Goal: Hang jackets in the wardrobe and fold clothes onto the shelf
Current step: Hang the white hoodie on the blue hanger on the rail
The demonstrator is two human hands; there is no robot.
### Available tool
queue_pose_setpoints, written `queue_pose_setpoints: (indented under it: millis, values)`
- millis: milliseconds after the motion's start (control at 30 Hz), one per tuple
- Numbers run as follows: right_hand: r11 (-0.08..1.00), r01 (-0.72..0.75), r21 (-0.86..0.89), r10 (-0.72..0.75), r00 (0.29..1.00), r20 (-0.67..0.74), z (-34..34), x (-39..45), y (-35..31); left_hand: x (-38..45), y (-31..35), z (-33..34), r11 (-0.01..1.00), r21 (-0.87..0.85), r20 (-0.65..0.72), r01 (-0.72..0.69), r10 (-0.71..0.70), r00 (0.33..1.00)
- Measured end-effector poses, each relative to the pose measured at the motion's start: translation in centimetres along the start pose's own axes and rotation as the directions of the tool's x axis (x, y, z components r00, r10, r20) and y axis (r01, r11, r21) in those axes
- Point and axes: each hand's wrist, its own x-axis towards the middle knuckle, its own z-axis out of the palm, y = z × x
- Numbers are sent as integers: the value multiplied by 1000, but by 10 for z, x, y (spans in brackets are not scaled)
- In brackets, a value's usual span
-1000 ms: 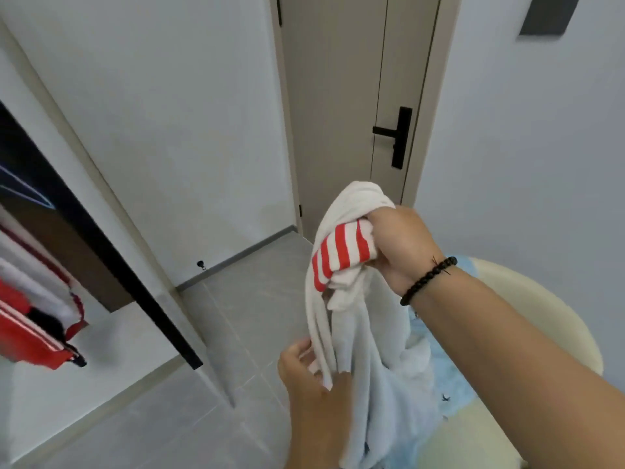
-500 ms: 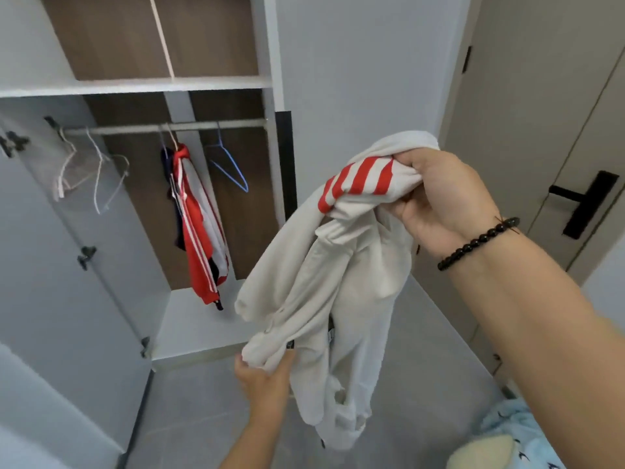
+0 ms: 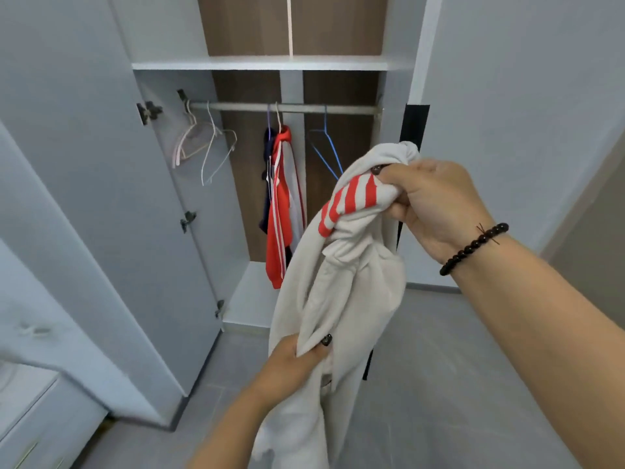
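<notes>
Wardrobe (image 3: 399, 35): open at twelve o'clock, its left door (image 3: 84, 164) swung wide toward nine; a white shelf (image 3: 260, 66) runs across above a hanging rail (image 3: 287, 108).
Inside the wardrobe: one red-and-white jacket (image 3: 280, 211) already hangs near the rail's middle, with something dark behind it that is too hidden to name; a bare blue hanger (image 3: 326, 148) hangs just to its right, at one o'clock from it, and a few pale empty hangers (image 3: 206, 143) cluster at the rail's ten o'clock end. The shelf shows nothing folded on it from here.
Garment in hand: a cream garment (image 3: 341, 282) with a red-striped band (image 3: 348, 201) droops in front of the opening, its long axis running from one o'clock down to six, well short of the rail.
Right hand (image 3: 436, 204): uppermost, fingers clenched around the bunched top by the striped band; a black bead bracelet (image 3: 473, 247) circles the wrist.
Left hand (image 3: 294, 360): lower, at six o'clock, fingers and thumb pinching a fold of the cream cloth.
Relation that matters: the blue hanger lies up and left of the right hand, at about eleven o'clock, and that hand looks the nearer of the two; the left would probably have to let go of the cloth to fetch it.
Likely step: sorting out the garment's collar before hanging or folding; which one it calls for cannot be told while it stays bunched.
</notes>
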Motion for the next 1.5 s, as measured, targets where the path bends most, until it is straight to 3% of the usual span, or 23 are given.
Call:
queue_pose_setpoints:
  millis: [200,367,467,533,600,667,733,867,933,967,1033,1100,1200,1333,1500]
  values:
    - [996,-26,-87,18,996,-89,-27,62,40,23,40,-66,985,-164,-377,-61,-5,926]
    - [973,-72,-220,49,993,-111,-2,75,92,32,104,-90,965,-118,-482,-234,151,863]
    - [998,36,-52,-27,986,163,31,70,112,40,137,-96,931,-51,-481,-362,295,826]
    - [994,88,60,-106,886,451,50,73,118,48,154,-104,907,88,-419,-413,409,810]
    - [992,7,126,-88,750,655,66,81,120,59,162,-116,863,307,-335,-402,493,803]
    - [986,-102,133,-30,675,738,79,92,122,73,161,-135,814,452,-299,-365,523,798]
    - [978,-170,120,16,637,771,93,104,126,88,155,-156,803,487,-312,-344,528,790]
    - [990,-137,31,53,568,821,143,138,136,127,141,-211,783,553,-320,-286,516,795]
    - [997,-52,-64,82,552,830,174,152,144,145,135,-243,739,619,-303,-266,537,787]
    - [988,48,-149,94,580,809,190,157,147,153,132,-258,726,638,-296,-256,538,789]
    - [912,256,-321,47,712,701,220,166,154,167,128,-285,716,647,-275,-263,541,795]
    - [861,323,-394,-33,807,590,244,179,154,182,126,-311,719,635,-243,-282,533,810]
    - [906,230,-355,-31,873,487,263,200,148,203,116,-347,764,577,-168,-289,457,873]
    - [971,43,-234,50,926,375,274,218,136,234,74,-376,671,727,-78,-145,290,954]
    - [998,-66,-12,67,967,246,257,259,119,263,17,-385,865,501,-192,-27,142,971]
